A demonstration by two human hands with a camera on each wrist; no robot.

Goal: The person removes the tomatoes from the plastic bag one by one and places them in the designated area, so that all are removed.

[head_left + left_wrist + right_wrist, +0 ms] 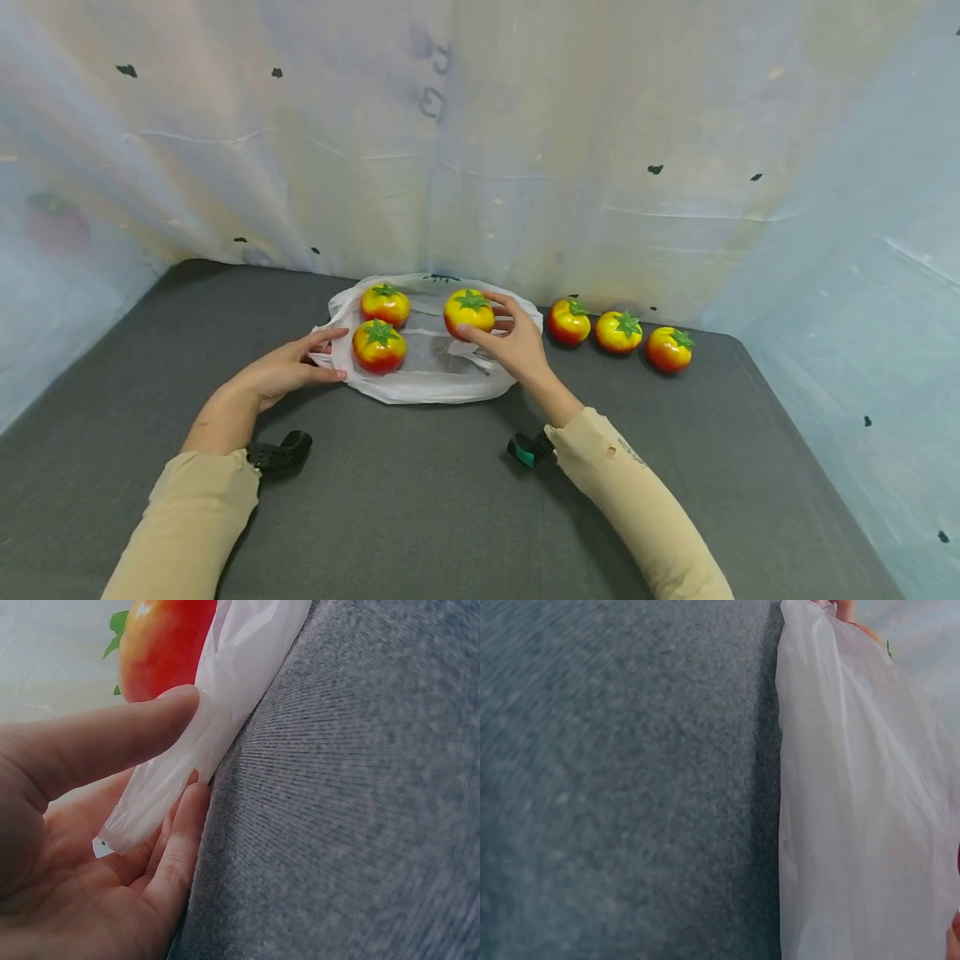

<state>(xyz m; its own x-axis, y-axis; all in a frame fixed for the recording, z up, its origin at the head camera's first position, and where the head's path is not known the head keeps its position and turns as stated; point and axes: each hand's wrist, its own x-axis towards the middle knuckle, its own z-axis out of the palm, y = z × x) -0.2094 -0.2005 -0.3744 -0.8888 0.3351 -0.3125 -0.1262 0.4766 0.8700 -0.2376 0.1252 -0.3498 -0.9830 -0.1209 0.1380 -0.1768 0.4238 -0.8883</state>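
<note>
A white plastic bag [420,387] lies spread with its mouth open upward. Two red-and-yellow toy tomatoes, a rear tomato [385,305] and a front tomato [379,348], sit in its left part. My left hand [288,367] holds the bag's left end; in the left wrist view the gathered plastic [187,761] runs between thumb and curled fingers. Over the bag's right part, my right hand [519,340] grips another tomato [469,312] between thumb and fingers. The right wrist view shows mostly the bag's side [855,810], with that hand barely in frame.
Right of the bag, three more tomatoes stand in a row: a near one [568,322], a middle one [618,332] and an outer one [669,349]. The dark grey table [405,517] is backed by a pale sheet [525,150].
</note>
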